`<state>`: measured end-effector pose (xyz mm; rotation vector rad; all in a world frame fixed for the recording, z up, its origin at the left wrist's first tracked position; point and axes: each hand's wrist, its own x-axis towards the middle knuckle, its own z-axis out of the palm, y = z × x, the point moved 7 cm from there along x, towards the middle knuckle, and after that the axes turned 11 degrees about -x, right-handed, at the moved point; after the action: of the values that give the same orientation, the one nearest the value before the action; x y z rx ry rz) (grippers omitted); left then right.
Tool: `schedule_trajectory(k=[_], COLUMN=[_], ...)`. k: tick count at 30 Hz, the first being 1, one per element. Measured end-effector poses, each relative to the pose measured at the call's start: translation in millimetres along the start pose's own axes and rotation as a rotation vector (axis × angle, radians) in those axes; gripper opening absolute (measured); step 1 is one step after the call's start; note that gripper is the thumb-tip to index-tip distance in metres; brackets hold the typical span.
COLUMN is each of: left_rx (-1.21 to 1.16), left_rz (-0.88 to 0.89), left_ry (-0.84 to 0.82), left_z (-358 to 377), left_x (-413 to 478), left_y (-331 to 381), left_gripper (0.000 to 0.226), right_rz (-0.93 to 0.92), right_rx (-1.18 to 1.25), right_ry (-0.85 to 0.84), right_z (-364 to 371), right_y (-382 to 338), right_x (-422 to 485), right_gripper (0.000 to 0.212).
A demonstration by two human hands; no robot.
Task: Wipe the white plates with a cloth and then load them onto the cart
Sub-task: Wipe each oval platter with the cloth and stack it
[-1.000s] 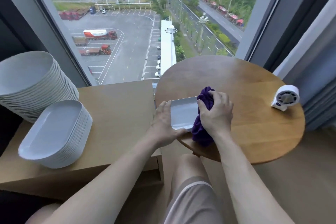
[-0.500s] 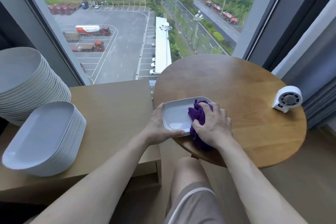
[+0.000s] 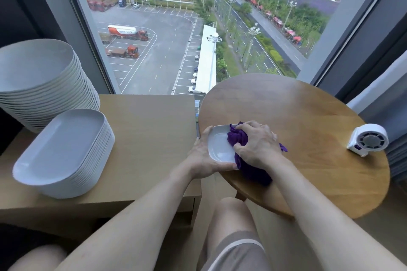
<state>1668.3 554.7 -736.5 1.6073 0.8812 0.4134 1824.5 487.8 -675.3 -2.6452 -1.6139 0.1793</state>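
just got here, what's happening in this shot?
A person is wiping a white plate at the near edge of the round wooden table. The left hand grips the plate's rim, and the right hand presses a bunched purple cloth into it. Two stacks of white plates, oblong and round, sit on the low wooden cabinet to the left. No cart is in view.

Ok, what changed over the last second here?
The right hand slid the purple cloth from the white plate's right end into its basin. The left hand kept its grip on the plate's left rim; the stacked plates and small fan stayed put.
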Motion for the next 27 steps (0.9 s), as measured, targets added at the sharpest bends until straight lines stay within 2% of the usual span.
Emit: schedule_trajectory(k=[2,6,9,14,21,27], left_rx=[0.008,0.021,0.041,0.097,0.079,0.073], left_rz=[0.014,-0.047,-0.090,-0.125,-0.083,-0.062], left_ry=[-0.004,-0.013,-0.011,-0.026,-0.007,-0.039], left_z=[0.0,-0.3,-3.2,-3.2,-3.3,-1.8], left_x=[-1.7,-3.3,-4.4,-4.2,0.0,3.4], left_y=[5.6,7.2,5.4,0.4,-3.1,-7.3], left_gripper=[0.104,0.132,0.142,0.139,0.132,0.130], right_rz=[-0.069,-0.228,-0.320,-0.443,-0.388,-0.136], right_rx=[0.027,0.034,0.028,0.000,-0.059,-0.133], right_ry=[-0.019,-0.121,-0.193,-0.264,-0.211,-0.138], right_z=[-0.3,1.1,-2.3,-0.5,3.7,-10.1], right_y=[-17.0,-45.9,-54.9,-47.8,-15.2,48.0], right_x=[2.1,3.2,1.8,-11.7,-18.1,-4.1], right_gripper=[0.051,0.053,0.059,0.055,0.052,0.036])
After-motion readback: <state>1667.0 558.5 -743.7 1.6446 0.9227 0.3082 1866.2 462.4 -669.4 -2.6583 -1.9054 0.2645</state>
